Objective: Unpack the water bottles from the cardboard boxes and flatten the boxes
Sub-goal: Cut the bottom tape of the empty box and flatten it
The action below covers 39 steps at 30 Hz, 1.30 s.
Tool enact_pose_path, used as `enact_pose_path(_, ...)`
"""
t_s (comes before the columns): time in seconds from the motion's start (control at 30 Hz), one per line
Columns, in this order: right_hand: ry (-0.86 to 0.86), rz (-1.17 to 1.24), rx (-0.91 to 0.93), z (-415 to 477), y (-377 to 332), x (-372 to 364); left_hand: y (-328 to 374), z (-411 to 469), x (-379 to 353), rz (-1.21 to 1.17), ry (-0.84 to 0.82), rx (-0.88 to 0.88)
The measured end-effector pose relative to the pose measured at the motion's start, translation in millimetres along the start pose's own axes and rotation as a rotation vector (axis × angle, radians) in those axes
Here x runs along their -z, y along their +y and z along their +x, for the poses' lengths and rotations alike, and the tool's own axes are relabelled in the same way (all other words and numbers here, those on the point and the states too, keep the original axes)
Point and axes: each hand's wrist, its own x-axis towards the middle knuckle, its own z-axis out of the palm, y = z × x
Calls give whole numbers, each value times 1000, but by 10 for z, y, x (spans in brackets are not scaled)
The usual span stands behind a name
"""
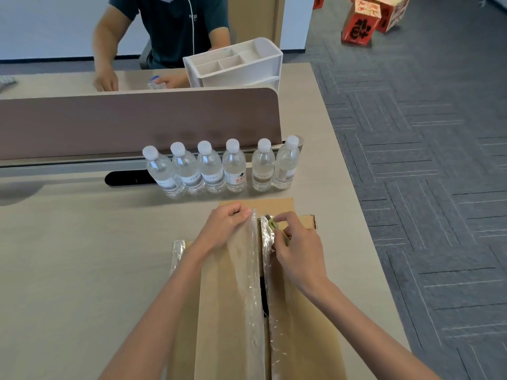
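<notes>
A brown cardboard box point(225, 297) lies on the desk in front of me, its two top flaps parted along a dark seam with torn clear tape point(253, 270) hanging on both edges. My left hand point(226, 224) grips the far end of the left flap. My right hand point(297, 250) holds a small yellow-green cutter point(274, 224) at the far end of the seam. Several clear water bottles point(219, 167) with white caps stand in a row behind the box, against the desk divider.
A brown divider panel point(137, 119) runs across the desk behind the bottles. Beyond it sits a white desk organiser point(238, 64) and a person at the opposite desk. The desk's right edge point(384, 270) drops to grey carpet. Red printed boxes point(362, 23) stand on the floor far right.
</notes>
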Motion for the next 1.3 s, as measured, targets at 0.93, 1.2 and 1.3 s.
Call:
enact_pose_path(0.93,-44,344,-270,-2,-195,-1,-826,-606,1126,162,429,240)
enact_pose_path(1.2,47,314,-282,2,-16,18,-724,-459,543,603,335,-63)
enact_pose_path(1.3,79,339,-281,20,60,82,-574,-369,315,691,251,-195)
